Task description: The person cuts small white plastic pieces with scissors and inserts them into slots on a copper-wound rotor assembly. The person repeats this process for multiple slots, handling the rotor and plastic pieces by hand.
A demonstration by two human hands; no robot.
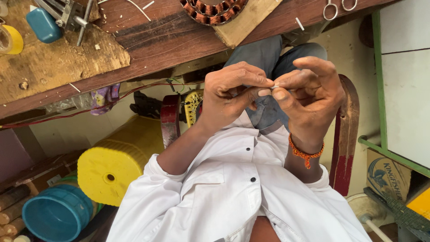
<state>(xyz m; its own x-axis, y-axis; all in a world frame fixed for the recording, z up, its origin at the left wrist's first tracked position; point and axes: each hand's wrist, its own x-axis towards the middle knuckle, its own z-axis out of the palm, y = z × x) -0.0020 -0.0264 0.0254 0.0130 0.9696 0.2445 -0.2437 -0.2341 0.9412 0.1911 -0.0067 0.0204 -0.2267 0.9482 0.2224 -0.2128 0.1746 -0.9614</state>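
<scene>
My left hand (230,96) and my right hand (311,96) meet in front of my chest, above my lap. Between the fingertips of both hands I pinch a tiny white piece (275,85), too small to identify. An orange thread band (304,152) circles my right wrist. I wear a white shirt (233,188) and grey trousers. On the wooden workbench (170,40) ahead lies a motor stator with copper windings (214,10) on a piece of cardboard.
Scissors (338,8) lie at the bench's far right. A teal bottle (43,24), metal tool and yellow tape roll (11,40) sit at its left. Below are a yellow drum (116,161), a blue bucket (56,213) and a green-framed white panel (403,76).
</scene>
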